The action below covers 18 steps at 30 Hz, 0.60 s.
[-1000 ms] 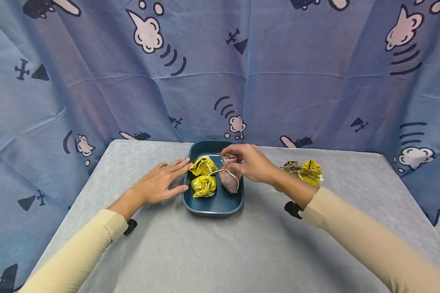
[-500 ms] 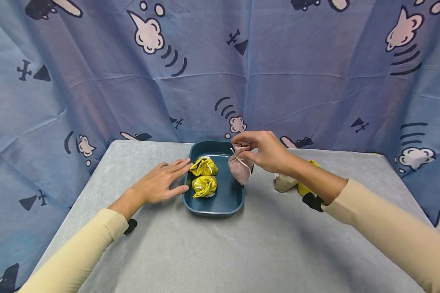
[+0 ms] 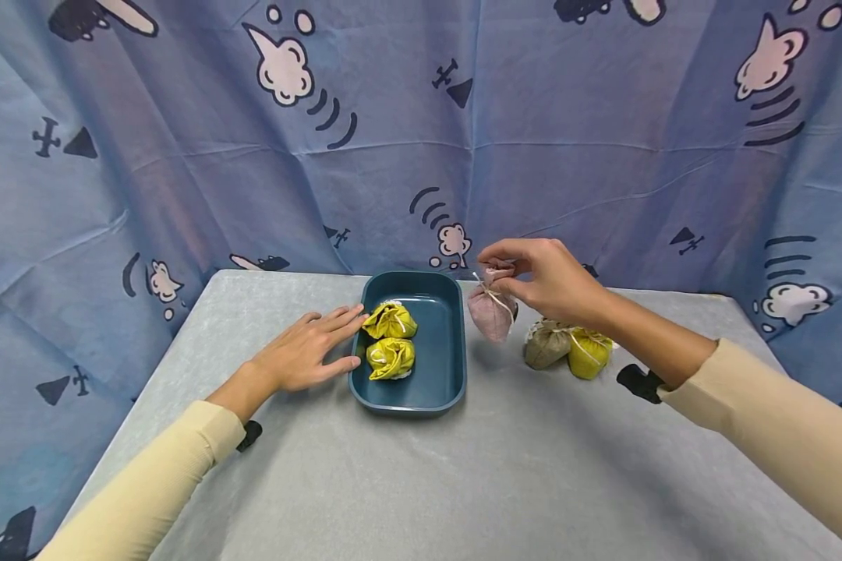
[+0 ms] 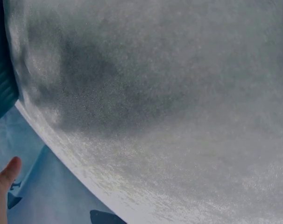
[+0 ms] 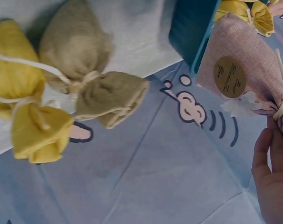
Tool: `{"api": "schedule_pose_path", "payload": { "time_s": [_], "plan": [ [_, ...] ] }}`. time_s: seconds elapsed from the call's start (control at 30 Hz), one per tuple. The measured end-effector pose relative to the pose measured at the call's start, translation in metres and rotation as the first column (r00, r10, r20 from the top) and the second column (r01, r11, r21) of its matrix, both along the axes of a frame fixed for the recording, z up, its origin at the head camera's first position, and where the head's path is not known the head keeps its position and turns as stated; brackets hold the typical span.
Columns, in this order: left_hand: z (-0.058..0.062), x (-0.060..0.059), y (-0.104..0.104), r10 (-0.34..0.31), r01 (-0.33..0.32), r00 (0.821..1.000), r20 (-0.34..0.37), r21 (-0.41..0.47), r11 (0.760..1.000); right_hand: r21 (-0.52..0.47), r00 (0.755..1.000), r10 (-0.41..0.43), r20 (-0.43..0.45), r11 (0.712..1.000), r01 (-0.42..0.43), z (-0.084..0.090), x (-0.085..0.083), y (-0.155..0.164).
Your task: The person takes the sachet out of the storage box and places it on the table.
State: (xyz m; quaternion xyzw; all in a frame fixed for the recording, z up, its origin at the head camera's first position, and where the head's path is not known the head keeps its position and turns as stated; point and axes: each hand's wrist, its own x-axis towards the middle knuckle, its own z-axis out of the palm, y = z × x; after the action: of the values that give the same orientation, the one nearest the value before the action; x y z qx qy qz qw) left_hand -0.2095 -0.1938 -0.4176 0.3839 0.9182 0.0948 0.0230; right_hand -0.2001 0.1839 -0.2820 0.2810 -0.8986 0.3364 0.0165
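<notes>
Our right hand (image 3: pixel 550 276) pinches the pink pouch (image 3: pixel 492 312) by its gathered neck, dangling it clear of the table just right of the blue tray (image 3: pixel 456 374). Our left hand (image 3: pixel 302 354) lies flat and relaxed against the tray's left wall. We judge the thin pinch could slip, dropping the pouch onto the olive pouch (image 3: pixel 546 344) and yellow pouch (image 3: pixel 588 352) further right.

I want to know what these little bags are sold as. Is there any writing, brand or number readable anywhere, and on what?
Pink bag, round brown sticker: script writing, too small and blurred to read.
Olive bag, yellow bags, blue tray: no text visible.
Blue curtain: only cartoon clouds and planes, no words.
</notes>
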Motion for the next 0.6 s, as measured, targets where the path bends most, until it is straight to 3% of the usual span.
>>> {"api": "schedule_pose_path", "payload": {
  "time_s": [0.27,0.6],
  "plan": [
    [-0.001,0.000,0.000,-0.003,0.003,1.000,-0.004,0.006,1.000,0.010,1.000,-0.014,0.002,1.000,0.014,-0.013,0.000,0.015],
    [-0.001,0.001,0.000,-0.003,0.003,1.000,-0.007,0.006,1.000,0.011,1.000,-0.017,-0.011,1.000,0.017,-0.049,-0.001,0.034]
  ]
}}
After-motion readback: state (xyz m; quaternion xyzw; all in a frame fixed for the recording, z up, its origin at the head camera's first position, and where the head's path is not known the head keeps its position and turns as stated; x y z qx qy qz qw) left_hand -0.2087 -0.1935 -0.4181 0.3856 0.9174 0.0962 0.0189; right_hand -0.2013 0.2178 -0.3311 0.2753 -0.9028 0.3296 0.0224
